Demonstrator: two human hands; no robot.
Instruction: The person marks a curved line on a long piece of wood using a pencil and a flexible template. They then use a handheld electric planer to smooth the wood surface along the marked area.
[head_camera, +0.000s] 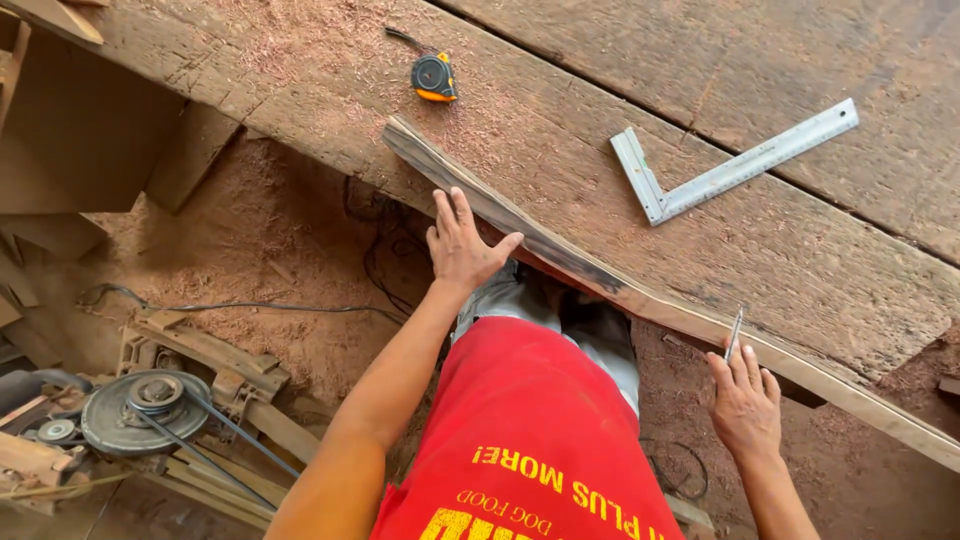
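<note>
Our left hand (460, 245) lay open on the plank (640, 295); our right hand (745, 400) pinched a pencil (734, 335), with the steel square (725, 170) and tape measure (434, 77) beyond.

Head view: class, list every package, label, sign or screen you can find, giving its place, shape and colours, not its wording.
Printed red garment: bottom centre, on the person; yellow lettering across red cloth.
Tape measure: top centre on the wooden bench; round, black and orange, any label too small to tell.
No packages, signs or screens.
</note>
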